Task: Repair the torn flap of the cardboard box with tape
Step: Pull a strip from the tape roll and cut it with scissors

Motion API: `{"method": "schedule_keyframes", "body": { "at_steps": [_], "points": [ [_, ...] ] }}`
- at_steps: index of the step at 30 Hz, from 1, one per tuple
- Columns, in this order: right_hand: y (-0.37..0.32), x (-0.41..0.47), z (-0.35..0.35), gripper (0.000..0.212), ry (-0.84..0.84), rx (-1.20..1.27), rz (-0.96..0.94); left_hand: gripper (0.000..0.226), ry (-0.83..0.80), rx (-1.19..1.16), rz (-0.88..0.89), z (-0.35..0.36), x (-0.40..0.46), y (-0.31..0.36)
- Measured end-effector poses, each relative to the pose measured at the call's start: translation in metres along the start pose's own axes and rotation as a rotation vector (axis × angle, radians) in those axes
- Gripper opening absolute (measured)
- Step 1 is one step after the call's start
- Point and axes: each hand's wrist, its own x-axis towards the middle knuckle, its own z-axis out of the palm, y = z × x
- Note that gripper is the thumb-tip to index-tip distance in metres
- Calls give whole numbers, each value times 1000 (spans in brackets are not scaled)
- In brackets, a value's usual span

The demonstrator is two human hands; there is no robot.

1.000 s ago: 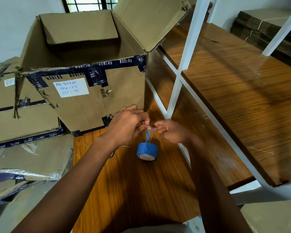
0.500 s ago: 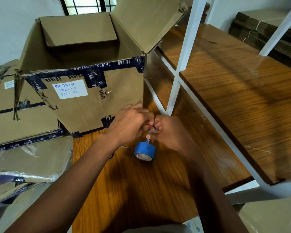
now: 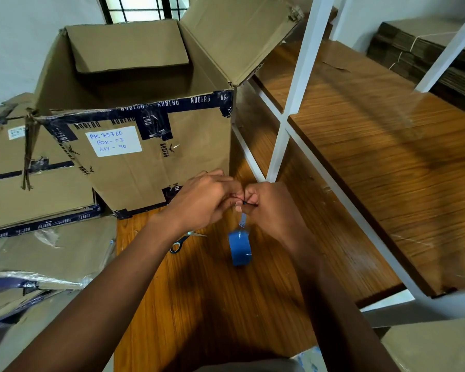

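Blue tape is the thing to watch: a small blue roll of tape [image 3: 239, 249] hangs just under the two hands, above the wooden tabletop [image 3: 212, 304], its curved outer face turned toward the viewer so the core cannot be seen. A thin strip of tape [image 3: 243, 220] runs straight up from the roll into the fingers, its long axis near vertical.

The left hand [image 3: 203, 201] and right hand [image 3: 271, 208] are pressed together knuckle to knuckle, fingers curled, both pinching the top end of the strip. The exact fingertip contact is buried between them, and something small and dark there is too tiny to make out.

Behind the hands stands the large open brown cardboard box [image 3: 134, 124], upright, its mouth facing up, one flap [image 3: 236, 30] raised toward the right and another folded inward at the back. Dark printed tape bands its front rim, above a white handwritten label [image 3: 114, 141]. Where the flap is torn I cannot tell.

Blue-handled scissors [image 3: 184, 240] lie on the tabletop, partly hidden by the left forearm. Flattened cardboard boxes [image 3: 38, 200] are stacked at left, cut off by the edge. A white metal shelf frame [image 3: 293, 103] with wooden shelves rises at right.
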Motion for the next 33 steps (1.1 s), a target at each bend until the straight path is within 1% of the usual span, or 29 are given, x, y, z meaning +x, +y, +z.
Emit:
{"method": "schedule_keyframes", "body": {
  "at_steps": [3,7,10,12,14,16,17,19,21,23,25,27,28,30,32,33],
  "points": [
    [0,2,-2,9,4,-17,-2,14,16,-50,-31,0,-2,-3],
    [-3,5,0,11,-5,-14,2,21,76,-200,-188,3,-8,-8],
    [-2,5,3,6,-38,-10,4,29,270,-329,-363,-11,-9,-12],
    [-1,4,4,5,-51,-4,-2,25,415,-312,-464,-26,-10,-20],
    [1,6,2,5,-53,-5,-17,22,468,-286,-531,-33,-16,-31],
    [2,8,0,4,-71,-9,-39,19,402,-263,-564,-25,-28,-43],
    [2,9,-1,5,-81,-13,-47,17,327,-246,-579,-15,-37,-53],
    [1,11,-2,7,-87,-25,-56,13,116,-211,-628,14,-57,-71],
    [-1,13,-2,8,-86,-30,-59,17,-104,-176,-701,44,-80,-88],
    [-2,14,-2,9,-90,-38,-64,22,-265,-109,-745,73,-100,-99],
    [-2,14,-1,10,-98,-57,-72,26,-347,-62,-791,98,-117,-110],
    [-1,14,0,11,-101,-77,-83,36,-423,28,-812,121,-133,-123],
    [0,15,1,12,-103,-84,-89,44,-440,75,-829,126,-138,-125],
    [0,16,1,12,-105,-98,-106,58,-438,99,-883,133,-146,-125],
    [-1,17,1,12,-106,-105,-121,64,-437,128,-904,130,-147,-118],
    [-1,18,1,13,-110,-104,-123,64,-434,160,-888,127,-147,-116]
  ]
}}
